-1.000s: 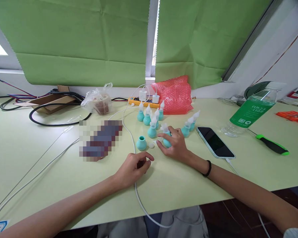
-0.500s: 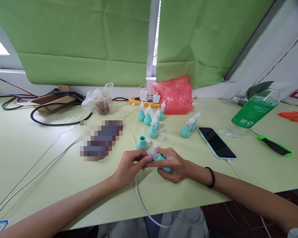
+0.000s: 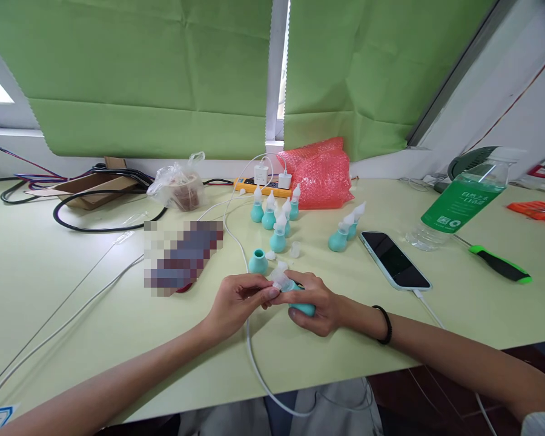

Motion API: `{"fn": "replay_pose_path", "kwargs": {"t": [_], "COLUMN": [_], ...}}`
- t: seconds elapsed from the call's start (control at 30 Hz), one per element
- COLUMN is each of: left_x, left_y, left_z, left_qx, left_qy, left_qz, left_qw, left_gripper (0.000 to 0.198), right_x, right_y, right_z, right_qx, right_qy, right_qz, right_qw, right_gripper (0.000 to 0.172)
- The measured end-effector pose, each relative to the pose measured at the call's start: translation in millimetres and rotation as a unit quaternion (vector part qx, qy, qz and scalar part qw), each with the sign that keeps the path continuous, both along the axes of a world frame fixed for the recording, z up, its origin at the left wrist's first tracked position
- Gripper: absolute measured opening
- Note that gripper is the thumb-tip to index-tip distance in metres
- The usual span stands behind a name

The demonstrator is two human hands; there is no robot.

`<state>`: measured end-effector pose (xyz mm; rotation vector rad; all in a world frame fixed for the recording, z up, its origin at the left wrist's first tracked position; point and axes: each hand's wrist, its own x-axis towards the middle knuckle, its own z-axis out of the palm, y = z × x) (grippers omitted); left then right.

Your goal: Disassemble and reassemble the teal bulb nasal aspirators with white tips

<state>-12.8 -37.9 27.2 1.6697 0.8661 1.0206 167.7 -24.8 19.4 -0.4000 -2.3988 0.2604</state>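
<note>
In front of the open base point(image 3: 258, 263), our right hand point(image 3: 318, 301) grips the tilted bulb point(image 3: 303, 309); our left hand point(image 3: 237, 304) pinches at its clear top point(image 3: 280, 278). We should steady the bulb, pinching squarely and gently.

Right hand point(image 3: 318, 301): holds teal bulb point(image 3: 305, 309), tilted | left hand point(image 3: 238, 303): pinches at its translucent top point(image 3: 280, 278) | worktop point(image 3: 49, 242): open-necked bulb point(image 3: 258, 263) upright, just beyond left hand

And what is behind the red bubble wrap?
Behind the red bubble wrap, the green blind shows above and white wall beside it; whatever it covers cannot be seen.
</note>
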Motion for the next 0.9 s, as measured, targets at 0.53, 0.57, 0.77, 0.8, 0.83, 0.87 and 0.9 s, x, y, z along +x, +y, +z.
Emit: {"fn": "replay_pose_path", "kwargs": {"t": [0.53,0.57,0.77,0.8,0.83,0.87,0.9], "left_x": [-0.2,-0.2,-0.6,-0.6,-0.6,-0.7,-0.9], "left_y": [3.1,3.7,6.7,6.8,6.7,6.4,6.1], "left_z": [-3.9,-5.3,-7.4,-6.4,-5.3,-4.0,-2.8], "left_qx": [-0.171,-0.183,-0.232,-0.237,-0.242,-0.248,-0.254], "left_qy": [-0.1,-0.109,-0.138,-0.14,-0.144,-0.15,-0.156], "left_qz": [0.032,0.039,0.02,0.012,0.003,-0.005,-0.014], "left_qw": [0.98,0.976,0.963,0.961,0.959,0.957,0.955], "left_gripper": [0.01,0.01,0.008,0.007,0.006,0.006,0.006], "right_x": [-2.1,-2.3,-4.4,-4.9,-5.3,-5.6,-5.8], "right_y": [5.1,5.2,4.8,4.4,3.8,3.0,2.0], "right_z": [-12.4,-12.7,-13.7,-13.6,-13.4,-13.0,-12.4], "right_qx": [0.15,0.157,0.151,0.139,0.124,0.108,0.092], "right_qy": [-0.049,-0.059,-0.059,-0.051,-0.039,-0.023,-0.005], "right_qz": [-0.109,-0.119,-0.12,-0.112,-0.102,-0.094,-0.085], "right_qw": [0.981,0.979,0.979,0.983,0.986,0.989,0.992], "right_gripper": [0.025,0.025,0.023,0.022,0.021,0.02,0.019]}}
